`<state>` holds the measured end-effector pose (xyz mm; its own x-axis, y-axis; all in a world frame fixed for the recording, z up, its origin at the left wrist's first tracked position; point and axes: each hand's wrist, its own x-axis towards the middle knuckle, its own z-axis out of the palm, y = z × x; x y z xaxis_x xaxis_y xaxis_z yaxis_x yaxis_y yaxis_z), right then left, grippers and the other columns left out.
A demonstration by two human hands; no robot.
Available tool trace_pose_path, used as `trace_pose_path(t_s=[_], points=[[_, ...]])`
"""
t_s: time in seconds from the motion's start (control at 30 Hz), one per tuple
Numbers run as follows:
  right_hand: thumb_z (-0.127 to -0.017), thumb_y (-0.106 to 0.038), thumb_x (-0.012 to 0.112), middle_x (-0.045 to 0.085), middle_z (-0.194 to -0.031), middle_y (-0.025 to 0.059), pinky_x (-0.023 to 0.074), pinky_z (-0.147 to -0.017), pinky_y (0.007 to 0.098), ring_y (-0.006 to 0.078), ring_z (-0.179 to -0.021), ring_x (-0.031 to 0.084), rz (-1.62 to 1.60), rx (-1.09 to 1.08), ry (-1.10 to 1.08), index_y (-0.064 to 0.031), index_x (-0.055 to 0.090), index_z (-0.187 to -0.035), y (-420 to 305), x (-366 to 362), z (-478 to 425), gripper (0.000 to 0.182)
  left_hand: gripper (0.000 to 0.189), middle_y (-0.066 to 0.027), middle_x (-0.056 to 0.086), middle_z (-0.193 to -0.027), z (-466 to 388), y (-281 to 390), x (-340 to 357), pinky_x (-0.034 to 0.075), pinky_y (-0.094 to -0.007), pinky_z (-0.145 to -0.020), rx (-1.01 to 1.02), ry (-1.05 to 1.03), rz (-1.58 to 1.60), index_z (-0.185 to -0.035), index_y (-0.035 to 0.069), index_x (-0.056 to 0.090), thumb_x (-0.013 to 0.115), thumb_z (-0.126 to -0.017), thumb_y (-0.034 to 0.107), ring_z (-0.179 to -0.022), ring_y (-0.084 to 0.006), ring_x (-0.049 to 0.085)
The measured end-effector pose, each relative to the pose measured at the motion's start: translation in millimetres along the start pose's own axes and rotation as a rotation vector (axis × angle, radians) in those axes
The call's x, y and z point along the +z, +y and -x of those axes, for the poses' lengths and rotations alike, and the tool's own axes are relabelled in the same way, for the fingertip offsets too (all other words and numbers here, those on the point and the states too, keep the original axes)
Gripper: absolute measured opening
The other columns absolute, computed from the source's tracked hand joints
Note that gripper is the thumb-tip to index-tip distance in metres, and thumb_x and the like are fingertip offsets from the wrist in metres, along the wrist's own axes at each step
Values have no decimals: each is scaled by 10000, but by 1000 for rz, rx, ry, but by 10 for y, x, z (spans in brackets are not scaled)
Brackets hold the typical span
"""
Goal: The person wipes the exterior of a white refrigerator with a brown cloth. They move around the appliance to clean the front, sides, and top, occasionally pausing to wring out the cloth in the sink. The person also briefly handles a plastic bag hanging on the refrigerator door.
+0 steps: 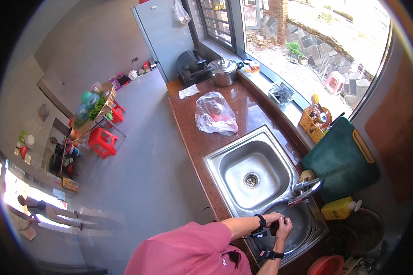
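My left hand (pixel 273 219) and my right hand (pixel 284 228) meet over the round sink bowl. Between their fingers is a small dark brown object (pixel 274 229), partly hidden, its kind unclear. Below them, a wide grey round basin (pixel 301 233) sits in the bowl with what looks like water in it. The chrome faucet (pixel 306 194) stands just beyond my hands, its spout over the near side of the square sink bowl (pixel 237 185). Black bands circle both wrists.
A clear plastic bag with something pinkish (pixel 216 115) lies on the brown countertop (pixel 186 113). A green cutting board (pixel 342 161) leans behind the faucet, beside a yellow pump bottle (pixel 337 208). A red bowl (pixel 326 265) stands at lower right. A pressure cooker (pixel 223 72) stands farther off.
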<state>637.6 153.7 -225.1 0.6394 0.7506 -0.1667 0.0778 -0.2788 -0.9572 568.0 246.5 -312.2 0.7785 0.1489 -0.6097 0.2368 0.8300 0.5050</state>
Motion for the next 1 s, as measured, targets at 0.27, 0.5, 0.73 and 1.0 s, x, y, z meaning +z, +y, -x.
trace_pose_path(t_s=[0.27,0.5,0.73,1.0], points=[[-929,-163,682,585,-764,220,455,-641,469,366,-674,573,252,-265,178,60,582,-812,-1083,28,208,271,428,-123,665,-963,137,187,568,414,-486,-852,-157,-171,409,-862,156,601,467,-974,548,-925,-322,534],[-1015,-266,575,586,-711,281,424,-617,489,385,-625,536,313,-188,353,84,626,-815,-1071,-60,118,406,478,-91,679,-937,771,587,1015,449,-463,-774,-127,-45,116,-878,121,651,447,-1022,529,-855,-297,591],[-1046,-287,508,635,-1091,304,461,-829,540,465,-979,606,539,-115,218,42,659,-1050,73,-195,-103,362,623,-292,704,-1148,352,208,282,506,-493,-880,158,439,-650,-1153,-103,677,448,-1045,467,-1066,-408,678],[-918,-263,703,406,-1551,235,405,-1118,533,449,-1409,418,1134,285,-117,-20,490,-1438,619,-262,339,612,758,-306,69,-1668,322,-181,95,343,-642,-1154,108,256,-1273,-1566,164,358,681,-903,342,-1387,-647,317]])
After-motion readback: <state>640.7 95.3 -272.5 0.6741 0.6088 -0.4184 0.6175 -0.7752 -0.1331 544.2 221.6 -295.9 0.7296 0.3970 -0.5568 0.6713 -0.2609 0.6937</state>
